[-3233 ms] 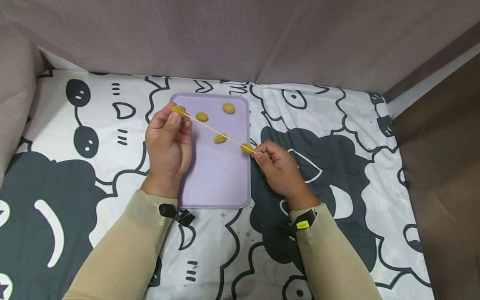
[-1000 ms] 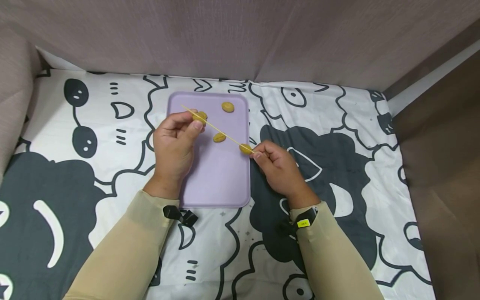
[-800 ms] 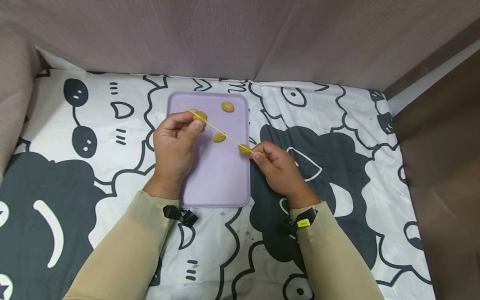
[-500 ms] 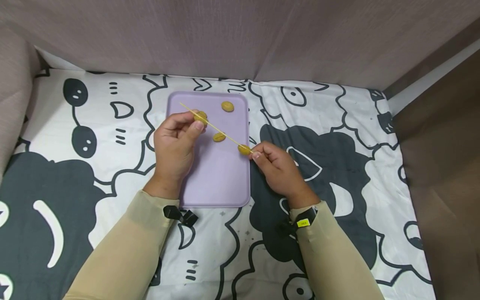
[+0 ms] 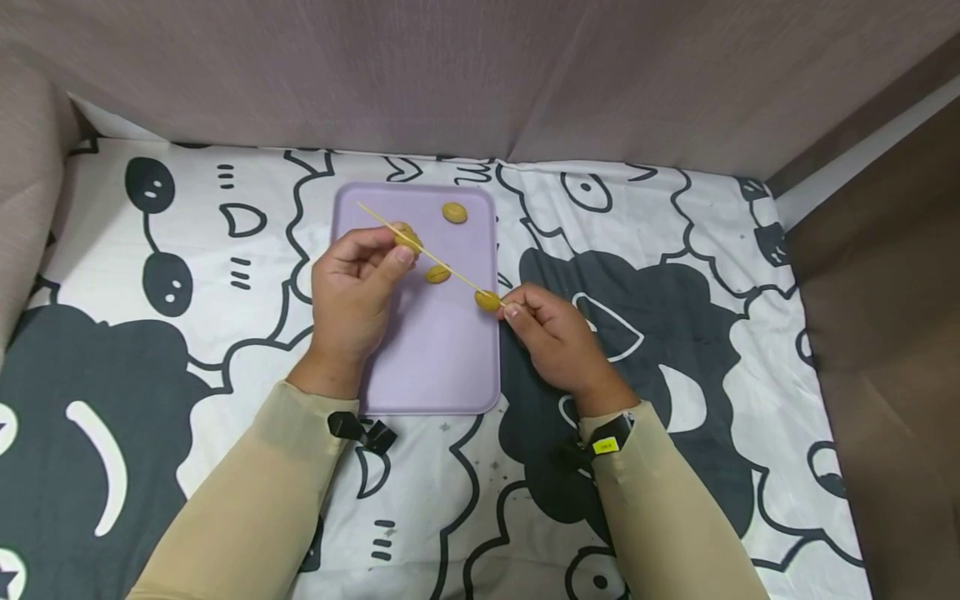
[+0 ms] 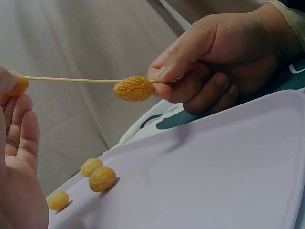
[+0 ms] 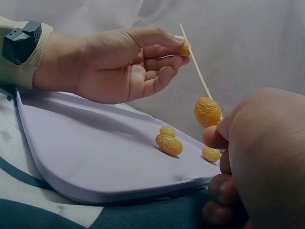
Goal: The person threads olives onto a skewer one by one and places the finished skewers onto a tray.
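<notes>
My left hand (image 5: 350, 287) pinches a wrinkled yellow oval fruit (image 5: 410, 242) between thumb and fingers, above the tray's upper left. A thin wooden skewer (image 5: 448, 268) crosses that fruit in the head view, and its bare pointed tip sticks out past it. At the other end my right hand (image 5: 553, 335) pinches the skewer between thumb and forefinger. A second yellow fruit (image 6: 133, 89) is threaded on the skewer right at those fingertips. Both hands are raised above the lilac tray (image 5: 427, 367), where three more fruits lie, one partly hidden behind the left hand's fruit.
One loose fruit (image 5: 454, 213) lies near the tray's far right corner, another (image 5: 438, 273) nearer the middle. The tray rests on a black-and-white cartoon-print cloth (image 5: 675, 250). Greyish-brown fabric (image 5: 480, 75) hangs along the far side.
Over about three seconds my left hand has moved right and slightly nearer with its fruit, from the skewer's far tip partway along it. The bare tip now shows beyond the fruit. The right hand barely shifts.
</notes>
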A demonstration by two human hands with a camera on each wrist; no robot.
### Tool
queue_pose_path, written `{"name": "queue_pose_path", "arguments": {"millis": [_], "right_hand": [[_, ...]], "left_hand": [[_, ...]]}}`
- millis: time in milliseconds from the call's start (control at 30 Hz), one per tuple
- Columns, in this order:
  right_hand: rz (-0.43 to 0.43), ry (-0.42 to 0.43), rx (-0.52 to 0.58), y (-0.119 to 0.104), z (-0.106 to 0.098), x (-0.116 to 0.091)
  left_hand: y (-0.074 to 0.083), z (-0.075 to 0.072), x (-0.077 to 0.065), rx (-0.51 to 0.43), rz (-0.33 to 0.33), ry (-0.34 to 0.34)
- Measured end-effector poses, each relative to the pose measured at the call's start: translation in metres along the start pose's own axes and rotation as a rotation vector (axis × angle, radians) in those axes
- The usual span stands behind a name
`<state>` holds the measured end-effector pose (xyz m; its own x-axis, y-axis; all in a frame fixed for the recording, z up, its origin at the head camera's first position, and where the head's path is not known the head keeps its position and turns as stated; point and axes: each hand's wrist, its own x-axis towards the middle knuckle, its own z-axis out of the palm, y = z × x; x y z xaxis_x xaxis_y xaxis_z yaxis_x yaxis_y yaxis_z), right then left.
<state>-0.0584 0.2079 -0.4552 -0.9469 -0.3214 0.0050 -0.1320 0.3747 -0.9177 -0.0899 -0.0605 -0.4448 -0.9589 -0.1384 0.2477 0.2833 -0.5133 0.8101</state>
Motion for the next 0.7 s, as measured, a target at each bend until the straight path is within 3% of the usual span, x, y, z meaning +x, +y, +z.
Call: {"name": "queue_pose_path", "arguments": {"millis": [700], "right_hand": [[0.011, -0.001, -0.023, -0.0035, -0.0008, 0.0002]], "left_hand": [[0.0019, -0.0003, -0.0016, 0.098, -0.061, -0.045]]}}
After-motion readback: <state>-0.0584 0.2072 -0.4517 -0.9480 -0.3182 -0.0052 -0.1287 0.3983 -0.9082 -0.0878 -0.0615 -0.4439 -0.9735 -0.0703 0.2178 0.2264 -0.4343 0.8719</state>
